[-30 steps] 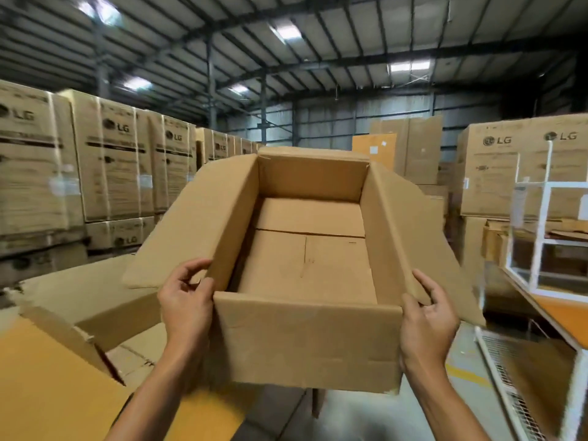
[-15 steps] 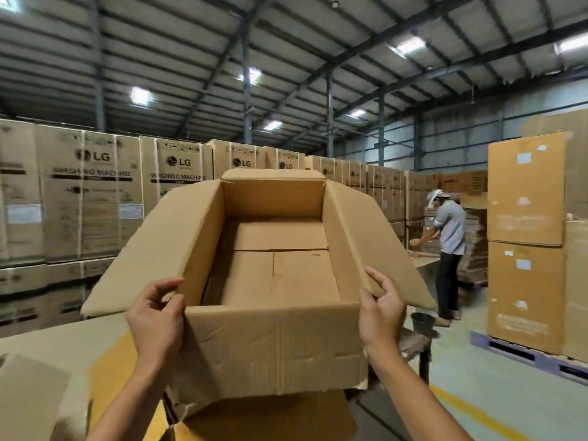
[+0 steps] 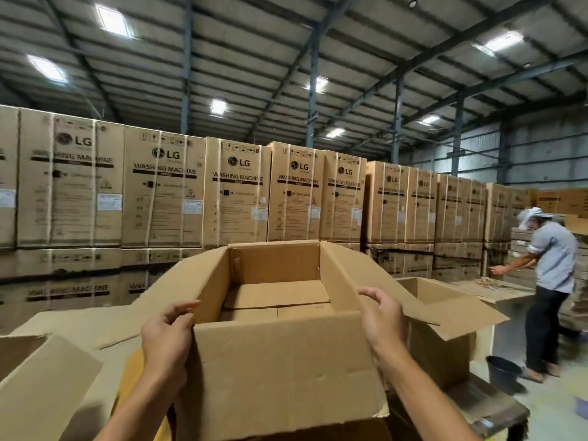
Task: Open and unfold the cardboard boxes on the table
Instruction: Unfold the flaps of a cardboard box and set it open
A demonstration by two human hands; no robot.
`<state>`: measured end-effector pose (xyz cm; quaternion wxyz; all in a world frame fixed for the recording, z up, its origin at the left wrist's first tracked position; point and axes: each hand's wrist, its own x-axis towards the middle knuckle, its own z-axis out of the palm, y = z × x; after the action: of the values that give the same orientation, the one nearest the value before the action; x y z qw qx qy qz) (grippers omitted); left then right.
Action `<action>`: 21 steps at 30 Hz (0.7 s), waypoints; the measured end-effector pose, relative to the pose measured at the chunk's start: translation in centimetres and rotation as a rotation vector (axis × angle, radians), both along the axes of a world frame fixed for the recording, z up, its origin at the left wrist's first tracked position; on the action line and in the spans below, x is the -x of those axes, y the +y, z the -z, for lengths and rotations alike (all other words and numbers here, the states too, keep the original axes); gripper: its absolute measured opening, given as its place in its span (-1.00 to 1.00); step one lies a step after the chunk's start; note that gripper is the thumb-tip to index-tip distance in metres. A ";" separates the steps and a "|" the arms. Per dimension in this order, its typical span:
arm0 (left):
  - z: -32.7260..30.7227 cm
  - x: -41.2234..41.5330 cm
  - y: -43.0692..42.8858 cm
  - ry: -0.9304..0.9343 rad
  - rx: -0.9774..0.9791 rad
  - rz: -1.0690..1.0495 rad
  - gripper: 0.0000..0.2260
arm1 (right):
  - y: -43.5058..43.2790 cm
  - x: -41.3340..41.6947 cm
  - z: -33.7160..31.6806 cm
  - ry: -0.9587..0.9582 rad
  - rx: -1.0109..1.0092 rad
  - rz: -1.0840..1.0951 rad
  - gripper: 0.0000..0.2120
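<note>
I hold an opened brown cardboard box (image 3: 280,370) up in front of me, its top flaps spread outward and its inside bottom visible. My left hand (image 3: 167,342) grips the box's near left corner, fingers curled over the rim. On the near right corner my right hand (image 3: 380,316) grips the rim, fingers hooked over the edge by the right flap. Behind the box on the right stands another open cardboard box (image 3: 445,300). A further box (image 3: 41,377) lies at the lower left.
A wall of tall stacked washing machine cartons (image 3: 165,192) runs across the back. A person in a grey shirt (image 3: 550,281) works at stacked cardboard on the right, a black bucket (image 3: 502,370) near their feet. Flattened cardboard (image 3: 490,405) lies at lower right.
My view has swung left, bringing the carton wall to the centre. The box has dropped lower in view and tilted flatter. Both hands keep their grip on its near corners.
</note>
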<state>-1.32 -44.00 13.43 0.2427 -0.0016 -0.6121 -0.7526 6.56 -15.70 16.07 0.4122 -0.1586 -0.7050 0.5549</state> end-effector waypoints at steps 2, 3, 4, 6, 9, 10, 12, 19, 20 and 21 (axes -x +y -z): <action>0.3 2.0 0.1 -0.043 -0.013 0.007 -0.76 | 0.4 3.1 -0.3 -0.058 -0.033 0.011 -0.85; 0.3 3.1 0.1 -0.055 -0.018 0.007 -0.75 | 0.6 4.7 -0.5 -0.077 -0.041 0.005 -0.84; 0.2 4.2 0.1 -0.065 -0.021 0.004 -0.74 | 0.7 6.3 -0.8 -0.091 -0.047 -0.007 -0.84; 0.3 6.4 -0.2 -0.083 -0.005 0.000 -0.71 | 1.1 9.5 -0.8 -0.113 -0.065 -0.041 -0.85; 1.6 9.7 -1.0 -0.144 0.097 0.007 -0.66 | 1.4 14.0 0.5 -0.177 -0.112 -0.123 -0.89; 2.4 10.5 -1.4 -0.183 0.145 0.022 -0.64 | 1.5 15.2 1.3 -0.246 -0.151 -0.150 -0.89; 4.4 11.6 -2.0 -0.286 0.291 0.060 -0.63 | 1.8 17.5 3.8 -0.436 -0.254 -0.213 -0.86; 9.9 10.8 0.1 -0.477 0.534 0.310 -0.72 | 5.8 18.9 10.5 -0.738 -0.399 -0.299 -0.81; 10.6 10.5 0.4 -0.471 0.553 0.310 -0.72 | 6.2 18.7 10.8 -0.741 -0.398 -0.313 -0.80; 11.0 10.2 0.6 -0.471 0.565 0.307 -0.73 | 6.5 18.5 11.0 -0.742 -0.389 -0.327 -0.80</action>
<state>-11.52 -43.43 2.38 -0.0296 0.0129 -0.8264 -0.5621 -11.99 -9.23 5.03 0.0603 -0.1528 -0.9122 0.3754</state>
